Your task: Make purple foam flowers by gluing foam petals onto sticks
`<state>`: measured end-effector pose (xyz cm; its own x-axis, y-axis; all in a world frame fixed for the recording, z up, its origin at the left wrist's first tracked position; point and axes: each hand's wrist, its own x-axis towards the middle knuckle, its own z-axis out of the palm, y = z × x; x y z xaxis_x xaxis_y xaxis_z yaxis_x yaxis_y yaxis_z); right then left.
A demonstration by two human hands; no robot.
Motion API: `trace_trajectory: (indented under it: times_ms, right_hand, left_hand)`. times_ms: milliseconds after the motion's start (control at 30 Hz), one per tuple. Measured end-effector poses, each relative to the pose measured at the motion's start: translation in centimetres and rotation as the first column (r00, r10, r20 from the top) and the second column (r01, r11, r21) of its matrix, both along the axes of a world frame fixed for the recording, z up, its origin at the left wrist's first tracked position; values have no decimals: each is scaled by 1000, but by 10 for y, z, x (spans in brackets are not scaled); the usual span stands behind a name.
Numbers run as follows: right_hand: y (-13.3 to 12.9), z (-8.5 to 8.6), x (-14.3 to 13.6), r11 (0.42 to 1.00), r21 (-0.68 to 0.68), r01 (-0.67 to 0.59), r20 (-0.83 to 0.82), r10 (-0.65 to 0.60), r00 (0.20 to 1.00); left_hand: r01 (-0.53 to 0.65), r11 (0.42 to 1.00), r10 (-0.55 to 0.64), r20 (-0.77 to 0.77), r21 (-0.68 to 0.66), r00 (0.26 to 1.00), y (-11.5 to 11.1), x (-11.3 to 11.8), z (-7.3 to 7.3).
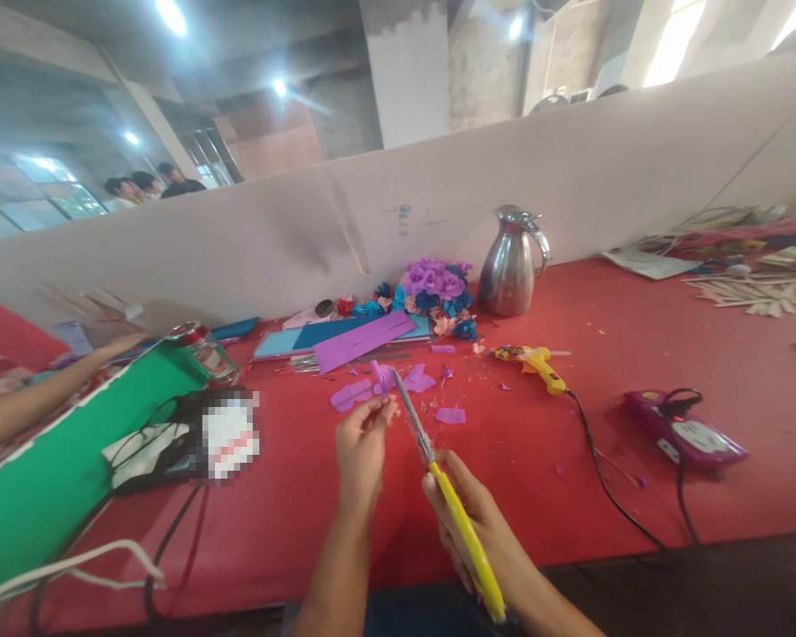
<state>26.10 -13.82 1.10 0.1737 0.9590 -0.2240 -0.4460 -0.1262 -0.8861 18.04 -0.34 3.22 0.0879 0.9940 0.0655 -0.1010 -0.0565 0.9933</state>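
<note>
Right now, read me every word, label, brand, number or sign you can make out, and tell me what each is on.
No text is readable.
Bluish print on the white partition: too small and blurred.
Pale label on the purple power strip: too blurred.
White-and-red patch beside the green panel: pixelated, nothing legible.

Steel jug (pixel 508 270) nr pale wall (pixel 271 234) — purple pwr box (pixel 707 438) on R, jar (pixel 209 356) by green divider (pixel 59 487).
</note>
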Motion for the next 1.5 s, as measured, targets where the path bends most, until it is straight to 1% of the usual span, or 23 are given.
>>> trace_trajectory:
  times_ms: [200,300,367,433,467,500,533,567,633,667,700,767,833,900,1000,1067,1100,1133,1200,1233,1300,1367,1500]
  right_hand:
    - [-2,6,3,998,-56,-4,74,8,997]
    - [-2,10,6,998,-59,-10,109,16,994]
    - [1,10,13,1000,-22,10,201,-5,980]
    - [5,10,28,999,23,47,388,-52,920]
    - [8,9,38,997,35,69,507,-77,858]
    - [11,8,49,995,36,97,631,-98,770]
    - [14,6,61,992,32,124,750,-106,653]
    - [18,5,73,987,18,158,854,-98,511]
    - [25,4,94,976,-35,217,977,-13,215]
    - [29,3,104,966,-70,248,994,48,95]
    - [32,2,111,957,-105,272,994,108,4]
    - [37,0,123,940,-157,305,975,197,-106]
    - [40,-2,130,933,-187,307,955,246,-164]
    - [41,-3,134,933,-208,294,942,272,-196]
    - [41,1,133,939,-197,282,926,273,-261]
    - [44,8,127,955,-137,264,923,220,-316]
    - [48,14,122,967,-98,237,931,173,-321]
    - [53,20,116,978,-57,200,946,118,-302]
    - [68,31,102,993,-5,116,980,28,-196]
    - [78,36,94,996,0,91,989,13,-145]
    - [97,44,80,998,-26,64,994,32,-100]
    - [114,46,67,999,-31,37,997,33,-69]
    - [134,38,54,996,-58,-63,998,60,23]
  left_hand:
    - [10,1000,-9,-46,25,999,5,-3,3]
    - [3,1000,-1,-59,27,998,6,-3,6]
    - [-7,1000,8,-59,28,998,8,-4,7]
    - [-4,1000,5,-69,27,998,12,-4,9]
    - [5,1000,-3,-78,26,997,15,-5,10]
    - [17,1000,-15,-85,24,996,19,-5,11]
    - [30,999,-29,-90,19,996,23,-4,11]
    - [45,999,-44,-92,14,995,29,-4,11]
    - [71,997,-71,-81,2,994,41,-2,11]
    - [84,996,-84,-73,2,994,47,-1,10]
    - [93,996,-93,-64,6,994,52,1,9]
    - [110,994,-109,-45,11,993,62,3,5]
    - [121,992,-121,-29,17,992,69,5,0]
    - [122,992,-122,-10,26,992,72,5,-7]
    - [109,994,-110,29,12,994,73,3,-16]
    - [101,995,-101,48,3,994,74,1,-19]
    - [97,995,-97,55,5,994,75,0,-19]
    - [92,996,-93,60,10,994,76,-1,-19]
    - [87,996,-88,68,27,994,77,-1,-19]
    - [88,996,-90,78,35,993,78,-1,-19]
    - [92,995,-97,110,47,989,78,-2,-19]
    - [81,996,-86,151,39,985,79,-4,-18]
    - [-21,999,10,208,50,978,87,-14,-15]
